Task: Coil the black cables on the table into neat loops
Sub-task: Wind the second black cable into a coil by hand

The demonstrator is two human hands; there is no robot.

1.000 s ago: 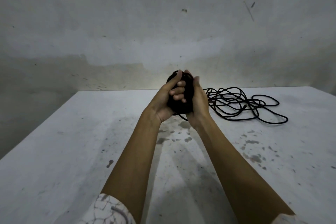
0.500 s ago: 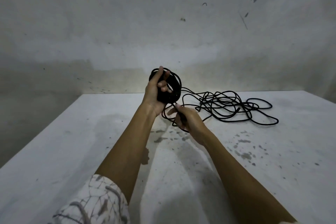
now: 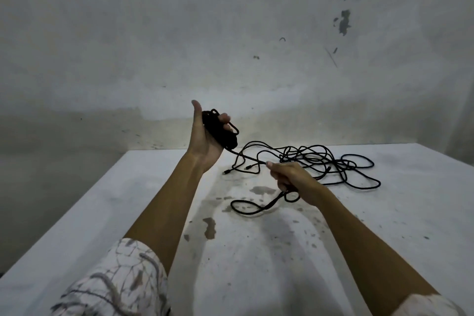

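Note:
My left hand (image 3: 205,141) is raised above the far middle of the table, thumb up, fingers closed around a tight black coil of cable (image 3: 220,133). From the coil a strand runs down and right into my right hand (image 3: 289,177), which is closed on it lower and nearer to me. Below that hand a slack loop (image 3: 250,209) of the same cable lies on the table. A loose tangle of black cable (image 3: 331,164) is spread on the table behind and right of my right hand, with two plug ends (image 3: 227,171) to its left.
The white table (image 3: 102,213) is stained with dark spots in the middle. Its left edge drops off on the left, and its far edge meets a grey, marked wall (image 3: 230,46).
My hands have come apart. The left hand keeps the coil and has lifted left; the right hand has slid down the strand toward me, drawing out a length that loops on the table.

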